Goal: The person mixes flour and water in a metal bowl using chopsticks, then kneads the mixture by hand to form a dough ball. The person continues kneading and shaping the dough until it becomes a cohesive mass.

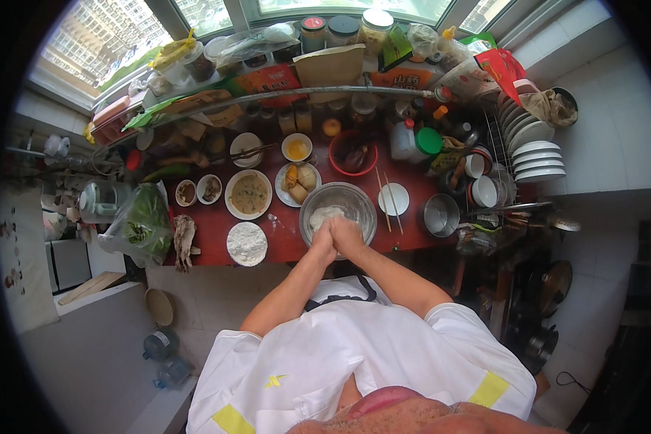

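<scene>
A lump of pale, floury dough (323, 215) lies in a wide stainless steel bowl (367, 209) in front of me. My left hand (324, 237) and my right hand (345, 234) are pressed together at the dough's near side, gripping it inside the bowl. Most fingertips are hidden from view. Left of the bowl stands a white bowl heaped with flour (247, 244). Just behind it is a bowl of brownish liquid mixture with green bits (249, 193). To the right, a pair of chopsticks (394, 202) rests across a small white dish (400, 192).
Behind the steel bowl are a plate of food pieces (304, 202), a bowl with yellow egg-like liquid (297, 150) and a red basin (376, 161). A metal pot (441, 215) and a dish rack (491, 127) stand right. A bag of greens (141, 222) sits at the red table's left end.
</scene>
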The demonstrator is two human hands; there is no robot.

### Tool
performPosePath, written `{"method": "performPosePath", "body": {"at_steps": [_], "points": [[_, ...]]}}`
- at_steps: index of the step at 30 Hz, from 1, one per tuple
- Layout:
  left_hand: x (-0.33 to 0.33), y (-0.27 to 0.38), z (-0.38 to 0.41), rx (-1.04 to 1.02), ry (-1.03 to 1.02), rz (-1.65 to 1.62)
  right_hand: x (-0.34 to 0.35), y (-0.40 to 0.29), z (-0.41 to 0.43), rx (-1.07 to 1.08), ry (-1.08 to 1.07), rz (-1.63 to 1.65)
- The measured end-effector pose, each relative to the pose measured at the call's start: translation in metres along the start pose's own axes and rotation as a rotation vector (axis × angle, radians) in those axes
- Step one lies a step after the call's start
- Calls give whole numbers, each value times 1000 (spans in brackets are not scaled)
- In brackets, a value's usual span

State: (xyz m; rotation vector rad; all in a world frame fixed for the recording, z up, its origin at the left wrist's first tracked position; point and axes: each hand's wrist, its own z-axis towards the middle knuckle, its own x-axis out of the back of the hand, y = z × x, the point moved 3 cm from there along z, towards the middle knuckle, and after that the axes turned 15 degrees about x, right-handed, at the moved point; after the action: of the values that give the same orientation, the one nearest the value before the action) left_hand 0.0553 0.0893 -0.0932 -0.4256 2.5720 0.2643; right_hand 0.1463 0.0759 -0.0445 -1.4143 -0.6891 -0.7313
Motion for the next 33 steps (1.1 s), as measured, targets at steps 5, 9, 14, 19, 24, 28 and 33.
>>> {"method": "performPosePath", "body": {"at_steps": [5, 9, 14, 19, 24, 28, 33], "points": [[7, 10, 1, 6, 144, 378, 11, 12, -11, -9, -22, 106], [-7, -1, 2, 103, 88, 359, 9, 15, -13, -114, -45, 399], [45, 20, 19, 291, -612, 149, 8, -6, 9, -609, -262, 1159], [-14, -8, 0, 166, 34, 244, 17, 9, -6, -671, -159, 1110], [-17, 5, -1, 66, 185, 470, -20, 20, -2, -335, -3, 841], [-28, 2, -10, 80, 181, 482, -9, 20, -4, -317, 36, 836], [-12, 5, 8, 48, 159, 480, 16, -3, 0, -347, -9, 861]]}}
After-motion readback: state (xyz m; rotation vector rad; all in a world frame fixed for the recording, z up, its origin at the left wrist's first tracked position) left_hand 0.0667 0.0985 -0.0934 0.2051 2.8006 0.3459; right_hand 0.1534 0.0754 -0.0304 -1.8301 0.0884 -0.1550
